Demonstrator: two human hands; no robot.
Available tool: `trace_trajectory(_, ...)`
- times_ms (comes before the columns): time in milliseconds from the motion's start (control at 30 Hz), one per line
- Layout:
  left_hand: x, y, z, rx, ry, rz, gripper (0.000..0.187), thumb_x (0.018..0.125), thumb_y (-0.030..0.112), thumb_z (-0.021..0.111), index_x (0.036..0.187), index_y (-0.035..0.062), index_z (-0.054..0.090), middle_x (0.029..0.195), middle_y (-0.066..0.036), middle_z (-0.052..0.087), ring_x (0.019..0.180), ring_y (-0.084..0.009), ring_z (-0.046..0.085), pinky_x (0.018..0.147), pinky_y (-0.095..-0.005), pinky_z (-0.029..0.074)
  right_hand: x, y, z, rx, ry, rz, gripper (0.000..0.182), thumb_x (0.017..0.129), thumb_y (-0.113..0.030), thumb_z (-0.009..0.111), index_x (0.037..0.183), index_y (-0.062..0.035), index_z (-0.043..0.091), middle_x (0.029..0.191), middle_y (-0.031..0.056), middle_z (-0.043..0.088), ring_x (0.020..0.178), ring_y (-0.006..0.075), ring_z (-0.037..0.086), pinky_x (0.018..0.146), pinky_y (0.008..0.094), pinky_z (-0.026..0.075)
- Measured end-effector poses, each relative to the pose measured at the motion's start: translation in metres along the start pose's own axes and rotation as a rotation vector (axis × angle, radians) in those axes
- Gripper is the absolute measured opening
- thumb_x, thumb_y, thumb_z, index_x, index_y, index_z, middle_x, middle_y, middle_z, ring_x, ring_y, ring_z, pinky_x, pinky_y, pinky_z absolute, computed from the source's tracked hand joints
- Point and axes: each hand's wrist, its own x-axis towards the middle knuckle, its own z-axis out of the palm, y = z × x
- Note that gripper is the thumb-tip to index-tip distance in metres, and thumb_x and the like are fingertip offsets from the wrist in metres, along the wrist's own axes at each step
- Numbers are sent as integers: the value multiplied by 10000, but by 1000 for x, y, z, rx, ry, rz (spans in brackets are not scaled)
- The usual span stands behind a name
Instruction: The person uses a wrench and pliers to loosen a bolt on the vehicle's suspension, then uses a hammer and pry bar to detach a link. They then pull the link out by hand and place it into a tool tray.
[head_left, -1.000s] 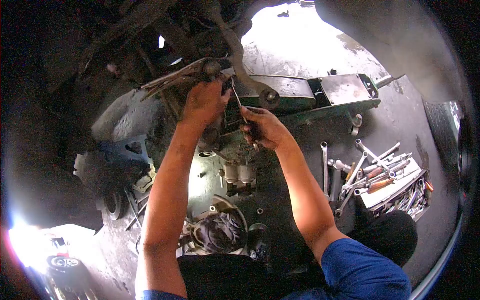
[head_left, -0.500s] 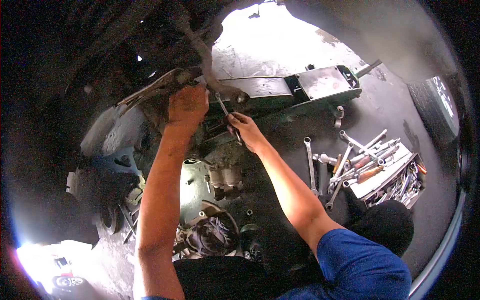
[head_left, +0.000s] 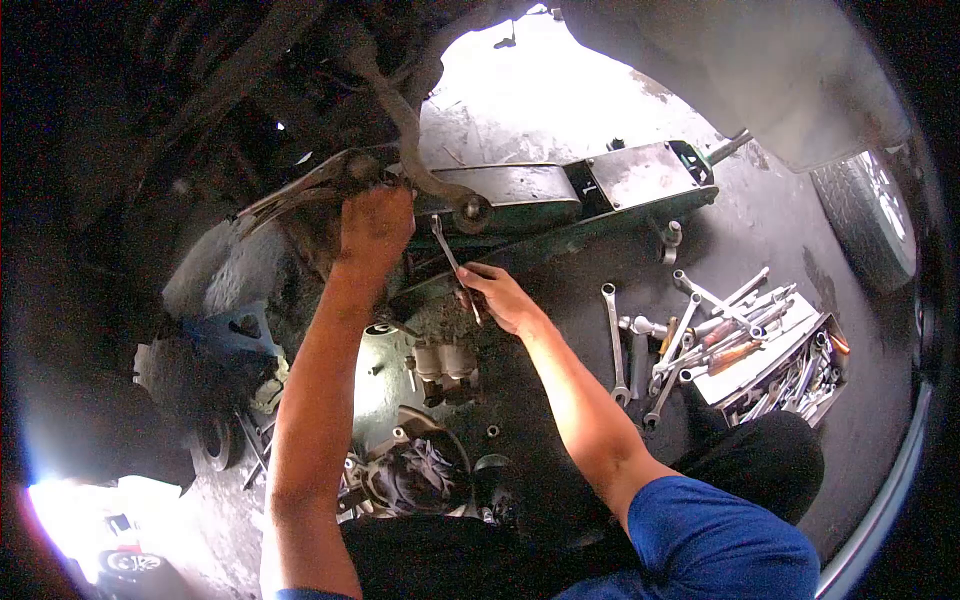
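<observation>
In my right hand [head_left: 498, 297] is a combination wrench [head_left: 449, 246], gripped near its lower part with the upper end pointing up and left. That end sits just left of and below the round eye of a curved metal bar [head_left: 405, 135] on the car's underside. My left hand [head_left: 376, 225] is closed at the suspension parts beside a flat metal arm [head_left: 310, 178]. Its fingers face away from me, and whatever they grip is hidden.
Behind my hands lies a long green floor jack [head_left: 630, 185]. Wrenches and sockets fill and surround a white tool box [head_left: 725, 375] at right. A wheel [head_left: 868, 220] stands beyond it. Below my arms are a brake caliper [head_left: 445, 368] and a dark cloth [head_left: 425, 472].
My right hand and the wrench have come down and slightly toward me, away from the curved bar. My left hand stays at the suspension parts. The view has shifted slightly.
</observation>
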Motion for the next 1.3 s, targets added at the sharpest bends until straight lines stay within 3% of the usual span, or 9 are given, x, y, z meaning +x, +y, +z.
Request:
trace_trajectory(167,10,-9,14,-48,-19,26,212,893,241,615,759,98,694,735,-151,698,686,-321,705,621,-458,558,-12,11,-61,-684,-77,117,471,967,-481,609,837,-33,674,708,42,615,617,152,565,555,317,442)
trace_trajectory(267,11,-2,14,-31,-124,-61,198,875,210,603,759,81,699,763,-168,701,713,-338,709,641,-469,563,-36,9,-87,-1244,-174,366,811,848,-820,456,747,-83,780,769,163,701,754,271,682,729,420,528)
trace_trajectory(367,7,-5,14,-129,-115,-69,193,872,175,576,788,58,705,799,-179,710,757,-358,718,664,-471,574,-57,13,-100,-1394,-365,581,777,874,-785,459,721,-89,769,791,208,707,858,353,698,819,456,520)
trace_trajectory(500,0,-18,24,-190,134,46,222,910,218,566,885,41,697,824,-184,716,800,-369,721,685,-476,577,-29,37,-93,-1370,-67,91,654,942,-623,522,748,-24,703,825,239,692,880,405,679,820,445,508)
trace_trajectory(667,12,-9,2,-145,-230,-194,263,912,293,607,1092,107,655,920,-194,716,819,-390,710,722,-507,570,57,21,-3,-724,295,-430,519,1018,-443,504,1293,-5,554,1174,317,624,1060,461,627,909,436,493)
trace_trajectory(933,-21,-16,-33,-225,-105,-261,361,931,319,613,1268,187,616,990,-205,709,836,-421,698,737,-536,564,119,-13,72,-1406,787,-655,524,962,-109,485,1481,-126,417,1243,294,597,1058,480,626,902,535,512)
trace_trajectory(1100,-27,-17,-26,-253,-157,-257,373,951,279,577,1313,191,585,990,-232,704,854,-422,698,752,-554,558,146,-8,56,-1422,822,-1192,600,931,-47,474,1516,-126,368,1237,296,577,1116,469,590,955,546,480)
trace_trajectory(1200,-18,-16,-24,-202,-227,-229,387,970,252,519,1343,161,563,944,-237,707,863,-431,697,767,-557,557,106,-52,65,-1211,390,-640,569,930,-29,465,1492,-96,403,1293,298,552,1196,479,526,1033,552,413)
trace_trajectory(1300,-14,-16,-13,-194,-182,-202,334,964,226,482,1247,108,617,915,-228,707,838,-435,697,746,-547,560,87,-52,70,-942,448,-891,529,932,-32,468,1458,-85,453,1303,300,549,1216,489,504,1058,544,384)
